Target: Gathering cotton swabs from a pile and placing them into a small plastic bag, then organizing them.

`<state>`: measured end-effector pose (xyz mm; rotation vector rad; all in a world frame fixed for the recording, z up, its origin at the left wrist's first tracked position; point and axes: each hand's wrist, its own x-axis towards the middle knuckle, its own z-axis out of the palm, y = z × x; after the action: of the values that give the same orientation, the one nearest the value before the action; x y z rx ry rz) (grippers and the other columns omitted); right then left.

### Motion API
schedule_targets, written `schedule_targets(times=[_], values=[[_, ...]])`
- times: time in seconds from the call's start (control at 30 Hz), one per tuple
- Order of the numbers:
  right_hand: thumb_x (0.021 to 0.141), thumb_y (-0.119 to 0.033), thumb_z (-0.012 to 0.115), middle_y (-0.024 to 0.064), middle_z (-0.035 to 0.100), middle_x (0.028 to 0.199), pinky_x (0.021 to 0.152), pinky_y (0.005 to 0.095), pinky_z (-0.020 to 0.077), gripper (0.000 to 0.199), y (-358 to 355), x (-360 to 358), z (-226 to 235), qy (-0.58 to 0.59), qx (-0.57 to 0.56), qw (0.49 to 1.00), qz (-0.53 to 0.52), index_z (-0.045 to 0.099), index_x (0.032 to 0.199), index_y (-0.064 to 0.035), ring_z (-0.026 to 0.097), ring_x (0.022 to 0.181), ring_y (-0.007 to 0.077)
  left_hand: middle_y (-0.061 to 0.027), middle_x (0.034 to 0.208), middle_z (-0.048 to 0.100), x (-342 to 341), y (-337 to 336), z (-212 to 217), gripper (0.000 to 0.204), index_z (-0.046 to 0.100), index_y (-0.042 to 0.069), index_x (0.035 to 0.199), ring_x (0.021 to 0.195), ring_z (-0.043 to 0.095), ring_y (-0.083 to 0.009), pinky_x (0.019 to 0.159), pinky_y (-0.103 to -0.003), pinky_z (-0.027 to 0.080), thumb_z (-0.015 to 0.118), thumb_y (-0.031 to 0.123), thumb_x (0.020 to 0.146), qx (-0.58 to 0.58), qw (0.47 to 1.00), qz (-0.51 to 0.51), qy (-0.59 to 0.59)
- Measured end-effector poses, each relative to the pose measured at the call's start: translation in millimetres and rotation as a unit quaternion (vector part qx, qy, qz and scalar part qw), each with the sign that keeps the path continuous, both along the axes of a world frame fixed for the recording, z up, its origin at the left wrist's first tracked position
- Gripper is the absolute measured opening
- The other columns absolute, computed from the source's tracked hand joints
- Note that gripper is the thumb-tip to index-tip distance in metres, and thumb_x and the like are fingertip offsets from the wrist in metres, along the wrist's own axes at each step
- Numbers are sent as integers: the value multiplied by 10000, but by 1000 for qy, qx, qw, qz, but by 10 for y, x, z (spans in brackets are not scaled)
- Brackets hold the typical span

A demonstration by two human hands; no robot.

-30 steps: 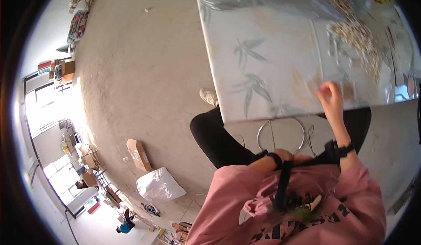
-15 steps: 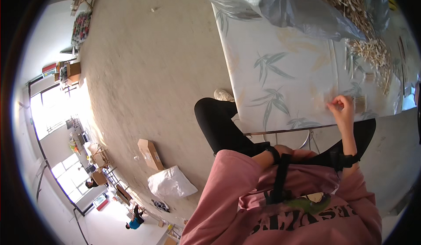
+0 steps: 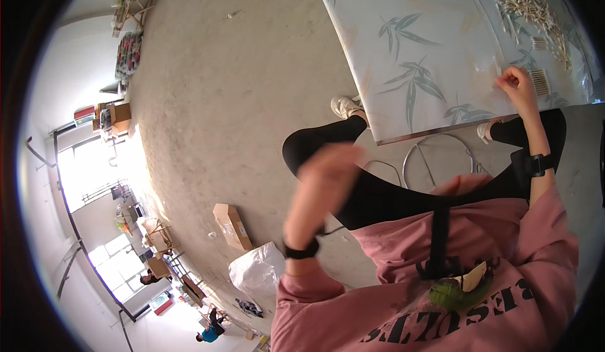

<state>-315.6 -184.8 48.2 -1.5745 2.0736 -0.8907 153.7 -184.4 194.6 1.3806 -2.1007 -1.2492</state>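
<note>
My right hand is over the near right part of the table, its thumb and fingertips pinched together. A faint clear shimmer shows by the fingertips, but I cannot make out what they hold. Beside this hand a neat row of cotton swabs lies on the patterned tablecloth. A smaller group of swabs lies farther off, near a loose pile of cotton swabs. My left hand is raised above my left thigh, away from the table; motion smears its fingers.
A metal ring of the table's or stool's frame shows below the table's near edge. On the floor at the left are a cardboard box and a white sack. Another person is far off at the lower left.
My left hand has come out from my lap and swung up to the left. My right hand stays pinched beside the swabs. The view has shifted, and the grey plastic bag has mostly left it.
</note>
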Motion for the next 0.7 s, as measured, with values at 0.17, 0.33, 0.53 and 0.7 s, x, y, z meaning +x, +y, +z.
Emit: schedule_targets(times=[0.17,0.33,0.53,0.7], values=[[783,-137,765,19,541,698,650,277,407,202,4,24,-20,-18,22,1000,0,594,765,-30,494,680,127,-110,1149,688,709,-500,-367,249,706,61,1083,1062,638,-228,954,-338,460,516,199,998,-340,894,142,-254],[792,-125,756,15,551,720,661,274,412,202,46,22,-15,-28,22,999,-8,583,772,-23,497,699,125,-123,1027,718,288,27,-167,278,709,20,1087,1037,660,-261,943,-369,481,562,228,978,540,751,-311,221],[792,-128,756,36,565,777,716,293,425,205,-4,64,63,-30,49,998,-18,586,798,-13,509,756,143,-84,1199,670,314,-158,286,273,647,3,1219,1142,613,-180,978,-315,462,585,83,966,166,982,91,0],[812,-140,750,29,553,804,734,280,410,210,-17,110,46,-10,50,999,-8,580,823,-16,495,770,143,-129,1321,598,620,-433,-318,358,611,52,1287,1281,516,-285,1095,-433,366,601,158,945,-327,880,220,-267]])
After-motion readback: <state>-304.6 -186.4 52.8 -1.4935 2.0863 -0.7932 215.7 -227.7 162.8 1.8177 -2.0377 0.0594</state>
